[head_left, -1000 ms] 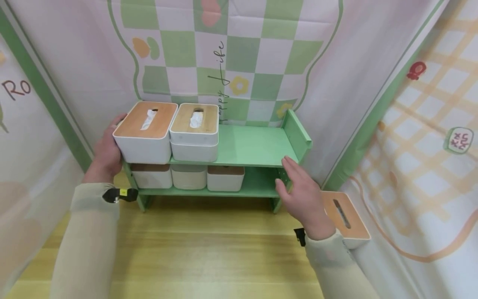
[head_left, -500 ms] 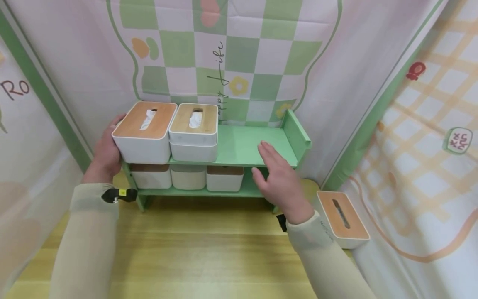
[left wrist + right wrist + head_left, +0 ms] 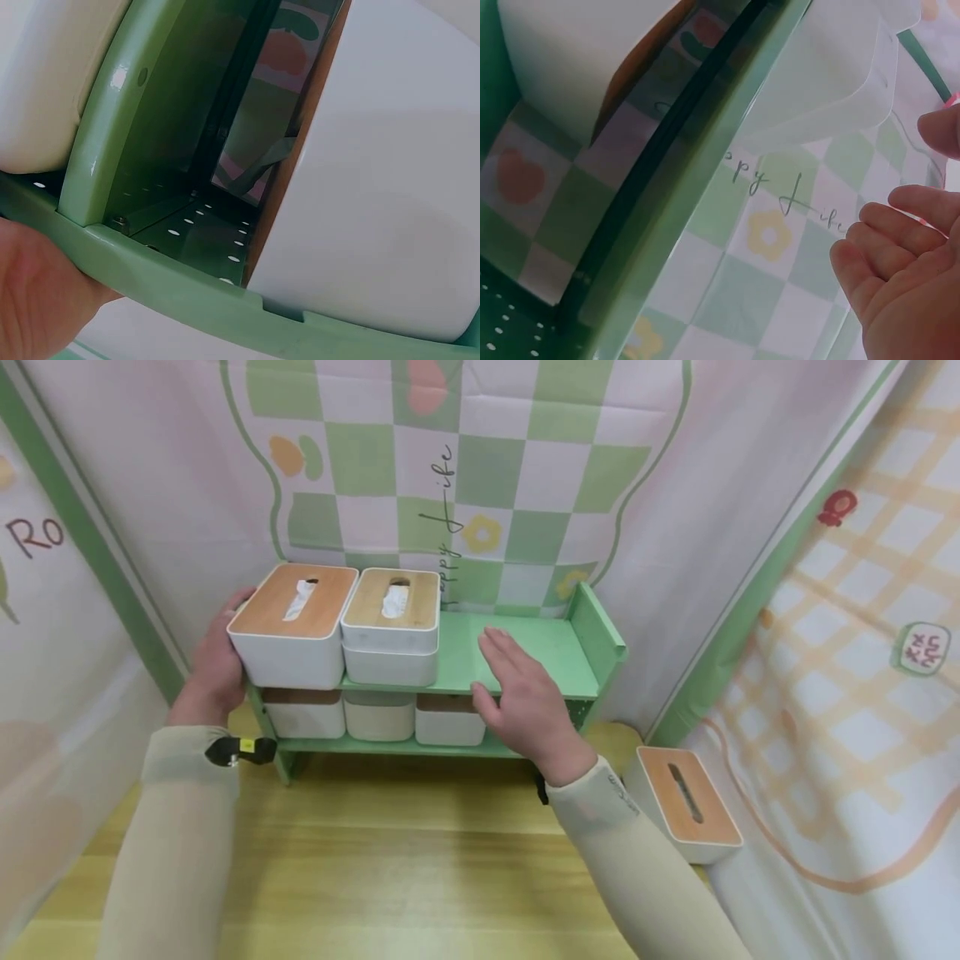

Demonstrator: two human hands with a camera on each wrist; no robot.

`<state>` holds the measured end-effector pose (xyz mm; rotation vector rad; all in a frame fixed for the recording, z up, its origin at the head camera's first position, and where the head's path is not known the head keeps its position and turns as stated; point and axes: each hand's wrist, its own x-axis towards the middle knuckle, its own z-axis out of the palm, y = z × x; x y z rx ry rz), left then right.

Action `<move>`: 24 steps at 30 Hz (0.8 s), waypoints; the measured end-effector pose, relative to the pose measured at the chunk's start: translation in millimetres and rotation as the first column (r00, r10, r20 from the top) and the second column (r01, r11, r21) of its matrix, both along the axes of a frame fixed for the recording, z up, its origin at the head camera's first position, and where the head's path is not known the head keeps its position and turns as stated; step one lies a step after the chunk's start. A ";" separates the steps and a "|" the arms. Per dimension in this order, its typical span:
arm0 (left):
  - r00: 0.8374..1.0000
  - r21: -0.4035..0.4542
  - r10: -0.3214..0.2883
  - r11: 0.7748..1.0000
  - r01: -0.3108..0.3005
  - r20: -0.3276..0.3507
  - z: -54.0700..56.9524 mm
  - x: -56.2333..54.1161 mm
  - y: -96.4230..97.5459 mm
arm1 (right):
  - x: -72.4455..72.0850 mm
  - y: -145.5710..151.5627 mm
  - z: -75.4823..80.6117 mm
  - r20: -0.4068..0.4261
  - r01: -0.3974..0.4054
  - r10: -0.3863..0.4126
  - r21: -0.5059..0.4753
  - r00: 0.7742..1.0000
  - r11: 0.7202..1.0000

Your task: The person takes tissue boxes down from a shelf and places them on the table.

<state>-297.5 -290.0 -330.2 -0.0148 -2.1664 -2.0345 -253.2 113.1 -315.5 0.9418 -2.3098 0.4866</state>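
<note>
Left hand (image 3: 216, 664) rests against left wall of the large wood-lidded box (image 3: 295, 662), fingers laid along it, partly hidden. Box sits at left end of the upper shelf (image 3: 517, 647), white tissue in its slot; smaller box (image 3: 390, 667) just beside, to its right. Right hand (image 3: 528, 706) holds nothing: fingers straight, thumb apart, clear of the smaller box. Lower shelf (image 3: 390, 746): 3 boxes (image 3: 379, 718) in a row. Floor box (image 3: 686, 797), wood lid, right of the rack.

Left grip (image 3: 214, 658) partly hidden behind large box (image 3: 294, 662), right grip (image 3: 913, 274) cropped in right wrist view, cuff lettering (image 3: 624, 795) illegible
</note>
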 end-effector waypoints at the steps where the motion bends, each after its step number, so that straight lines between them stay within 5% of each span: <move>1: 1.000 0.007 -0.003 1.000 0.003 0.001 0.1 0.2 0.2 | -0.9 -2.1 1.0 -0.001 -0.004 0.004 0.004 1.000 1.000; 24: 0.999 0.076 -0.031 0.997 0.032 -0.015 0.3 1.1 0.3 | -26.6 -54.0 21.8 0.018 -0.019 0.016 0.222 1.000 0.975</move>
